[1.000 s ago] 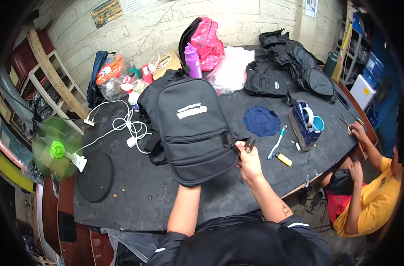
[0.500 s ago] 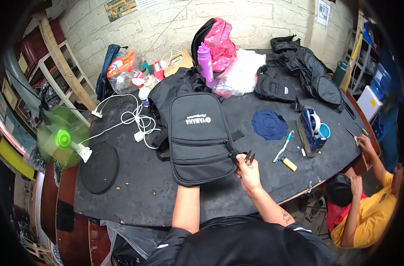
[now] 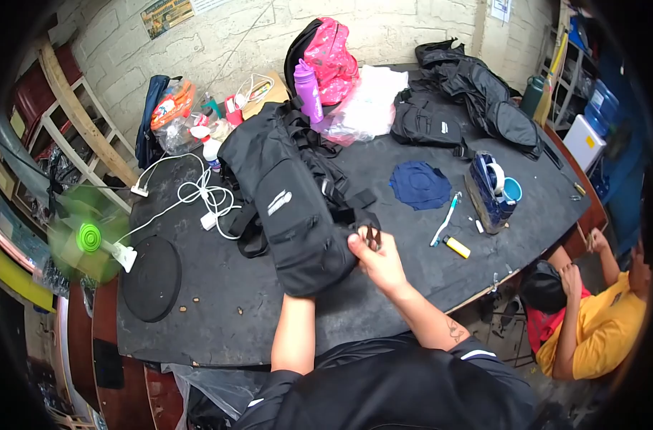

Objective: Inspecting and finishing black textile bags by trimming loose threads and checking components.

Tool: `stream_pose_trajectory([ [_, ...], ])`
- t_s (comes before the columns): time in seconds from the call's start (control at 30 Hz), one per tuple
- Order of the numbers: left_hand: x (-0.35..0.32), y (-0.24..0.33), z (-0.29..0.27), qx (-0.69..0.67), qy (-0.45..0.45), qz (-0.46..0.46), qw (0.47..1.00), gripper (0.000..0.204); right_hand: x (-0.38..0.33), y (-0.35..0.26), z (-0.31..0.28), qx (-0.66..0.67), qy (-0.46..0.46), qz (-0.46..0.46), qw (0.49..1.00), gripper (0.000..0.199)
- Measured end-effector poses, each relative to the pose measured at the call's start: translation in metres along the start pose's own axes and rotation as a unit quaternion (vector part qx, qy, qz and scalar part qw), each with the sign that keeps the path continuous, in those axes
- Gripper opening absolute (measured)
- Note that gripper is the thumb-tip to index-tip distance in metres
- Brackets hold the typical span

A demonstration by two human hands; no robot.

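In the head view, the person stands at the near edge of a dark surface and works on a black backpack that lies flat, with its lower end turned toward the body. I think it lies this way so that both arms reach it without stretching.

The right hand is closed around a small dark buckle at the end of a strap that comes from the backpack's right side. The fingers pinch it just beside the bag's lower corner, and the strap seems to be drawn a little away from the bag, probably to keep it tight while the buckle is handled.

The left hand I cannot see. The left forearm goes forward and ends under the near edge of the backpack, so whether this hand is open or closed I cannot tell. It looks as if it supports or steadies the bag from below.

To the right of the right hand lie a white and blue pen and a yellow lighter, near enough to pick up. Beyond them is a dark blue cloth and a blue tape dispenser. To the left of the hidden left hand are white cables and a round black disc, well apart from the work. Far beyond the hands stand a purple bottle, a pink bag and more black bags, pushed back, I suppose, to leave room in the middle.

At the far right another person in a yellow shirt sits low beside the surface, with own hands busy and apart from the backpack.
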State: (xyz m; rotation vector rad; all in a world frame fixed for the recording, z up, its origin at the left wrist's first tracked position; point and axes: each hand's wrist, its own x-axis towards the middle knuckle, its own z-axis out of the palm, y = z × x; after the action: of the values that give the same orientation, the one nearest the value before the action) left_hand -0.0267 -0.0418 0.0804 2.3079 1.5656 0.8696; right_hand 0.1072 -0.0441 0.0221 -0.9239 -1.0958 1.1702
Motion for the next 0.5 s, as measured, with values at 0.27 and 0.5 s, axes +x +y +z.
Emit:
stream_pose_trajectory([
  [0.27,0.013,-0.095,0.088,-0.068,0.128,0.066,0.987,0.063,0.006,-0.009,-0.014,-0.159,0.067,-0.018,0.985,0.020],
  [0.5,0.017,-0.072,0.068,0.133,0.131,0.120,0.975,0.061,0.000,-0.028,-0.012,-0.233,0.207,-0.256,0.915,0.021],
])
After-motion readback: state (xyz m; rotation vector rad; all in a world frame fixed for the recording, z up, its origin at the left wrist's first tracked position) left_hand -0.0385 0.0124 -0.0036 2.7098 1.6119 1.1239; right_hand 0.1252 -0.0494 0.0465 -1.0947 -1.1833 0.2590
